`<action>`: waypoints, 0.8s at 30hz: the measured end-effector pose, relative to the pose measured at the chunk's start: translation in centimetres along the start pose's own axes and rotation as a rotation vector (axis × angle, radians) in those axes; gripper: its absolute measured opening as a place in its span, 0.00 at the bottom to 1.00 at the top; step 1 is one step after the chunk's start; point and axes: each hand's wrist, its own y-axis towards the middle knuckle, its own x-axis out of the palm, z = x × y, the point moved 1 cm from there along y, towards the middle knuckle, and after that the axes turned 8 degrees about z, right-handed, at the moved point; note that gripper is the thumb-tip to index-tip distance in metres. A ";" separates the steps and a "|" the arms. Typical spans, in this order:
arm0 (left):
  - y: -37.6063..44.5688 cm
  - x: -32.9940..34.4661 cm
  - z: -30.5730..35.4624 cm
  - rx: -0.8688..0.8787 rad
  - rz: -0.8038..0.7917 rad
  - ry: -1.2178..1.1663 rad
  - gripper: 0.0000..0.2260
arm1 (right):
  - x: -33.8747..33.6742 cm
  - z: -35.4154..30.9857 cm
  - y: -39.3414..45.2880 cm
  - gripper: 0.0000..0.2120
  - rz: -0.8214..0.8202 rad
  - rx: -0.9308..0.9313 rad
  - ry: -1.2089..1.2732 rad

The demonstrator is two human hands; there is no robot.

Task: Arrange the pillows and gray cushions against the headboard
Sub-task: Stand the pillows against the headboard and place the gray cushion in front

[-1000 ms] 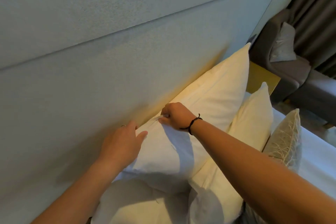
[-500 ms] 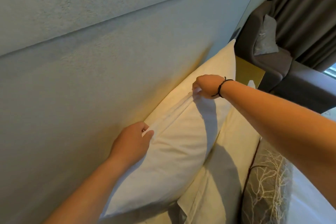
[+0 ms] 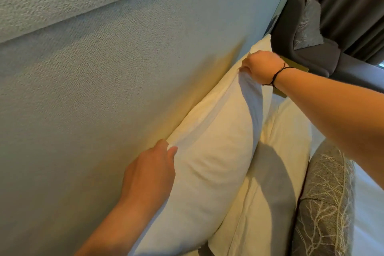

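A white pillow (image 3: 209, 151) stands upright against the grey padded headboard (image 3: 104, 89). My left hand (image 3: 151, 172) pinches its top seam near the lower corner. My right hand (image 3: 261, 66), with a black cord on the wrist, grips the same seam at the far upper corner and pulls the cover taut. A second white pillow (image 3: 276, 172) leans in front of the first. A gray cushion (image 3: 326, 203) with a pale branch pattern stands in front of that, at the lower right.
A dark grey armchair (image 3: 307, 52) with a silver cushion (image 3: 307, 25) sits past the bed's far end, under dark curtains (image 3: 353, 6). A yellow-brown bedside surface (image 3: 293, 66) shows behind my right wrist. White bedsheet (image 3: 369, 214) lies at the right edge.
My right hand has slid along the pillow's top seam toward its far corner, drawing the cover tight. My left hand has stayed at the near end. The view has shifted right.
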 end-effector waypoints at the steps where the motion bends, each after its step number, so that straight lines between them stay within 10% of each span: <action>1: 0.7 -0.5 0.3 0.017 0.037 0.014 0.18 | -0.4 0.6 0.4 0.15 0.042 -0.003 0.005; 14: -0.2 -0.6 -3.1 -0.019 0.068 0.291 0.17 | 2.3 -3.2 -0.8 0.12 0.145 0.304 0.252; 24: -3.9 -2.9 -6.7 -0.064 -0.076 0.146 0.12 | 6.8 -7.3 -12.0 0.40 -0.072 0.545 0.804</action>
